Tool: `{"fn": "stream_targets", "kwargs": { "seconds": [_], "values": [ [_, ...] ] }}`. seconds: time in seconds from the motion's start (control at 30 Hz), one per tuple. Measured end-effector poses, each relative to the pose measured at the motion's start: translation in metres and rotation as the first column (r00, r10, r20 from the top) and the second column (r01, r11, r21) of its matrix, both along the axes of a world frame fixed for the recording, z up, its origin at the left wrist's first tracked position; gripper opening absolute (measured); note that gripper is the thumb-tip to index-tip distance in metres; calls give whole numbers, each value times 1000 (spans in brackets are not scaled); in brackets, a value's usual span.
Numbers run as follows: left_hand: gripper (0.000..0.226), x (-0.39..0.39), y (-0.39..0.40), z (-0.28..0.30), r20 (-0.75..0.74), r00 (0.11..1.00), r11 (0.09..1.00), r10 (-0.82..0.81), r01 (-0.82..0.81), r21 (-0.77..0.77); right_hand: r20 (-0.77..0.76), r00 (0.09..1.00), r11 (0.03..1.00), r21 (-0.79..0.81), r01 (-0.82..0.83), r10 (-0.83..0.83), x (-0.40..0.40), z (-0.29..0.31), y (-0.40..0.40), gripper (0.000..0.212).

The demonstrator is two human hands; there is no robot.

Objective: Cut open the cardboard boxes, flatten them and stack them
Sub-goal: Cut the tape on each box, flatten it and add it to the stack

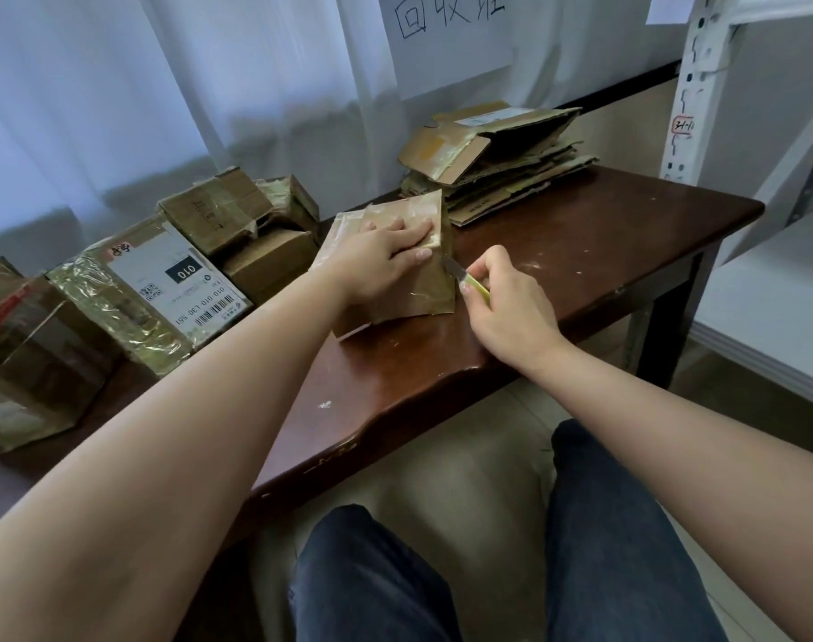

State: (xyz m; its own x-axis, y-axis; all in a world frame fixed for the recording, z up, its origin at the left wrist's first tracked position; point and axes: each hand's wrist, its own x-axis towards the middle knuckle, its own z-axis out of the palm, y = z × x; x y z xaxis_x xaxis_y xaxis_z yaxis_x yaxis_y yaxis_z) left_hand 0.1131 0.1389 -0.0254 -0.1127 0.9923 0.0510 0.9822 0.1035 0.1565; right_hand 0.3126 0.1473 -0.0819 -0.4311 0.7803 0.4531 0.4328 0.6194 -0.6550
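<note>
— Where's the box?
— I see the box [390, 266] mid-tabletop [580, 252], my left hand [386, 257] pressing flat on its top.
— And the right?
— My right hand [506, 303] grips the knife [465, 278], blade touching the box's right edge. Flattened stack [497, 155] sits at the far edge.

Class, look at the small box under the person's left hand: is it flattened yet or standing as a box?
Standing: the small box shows top and side faces, uncollapsed.

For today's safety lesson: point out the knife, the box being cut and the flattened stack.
knife [475, 283], head view, yellow handle.
box being cut [434, 284], head view, right face.
flattened stack [511, 178], head view, layered edge.
</note>
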Motion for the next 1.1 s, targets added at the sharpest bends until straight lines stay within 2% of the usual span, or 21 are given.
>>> {"fn": "stream_targets", "kwargs": {
  "seconds": [0.37,0.6,1.1],
  "values": [
    [50,-5,3,-3,-13,1000,1000,-2,2,16,25,999,999,13,41,-41,-10,-5,-4,11],
    [50,-3,1,-2,-22,1000,1000,2,-2,23,-12,996,996,36,84,-84,-16,-12,-10,11],
    [50,3,-4,2,18,1000,1000,16,-16,6,-21,995,995,33,94,-93,-16,-10,-11,10]
  ]
}}
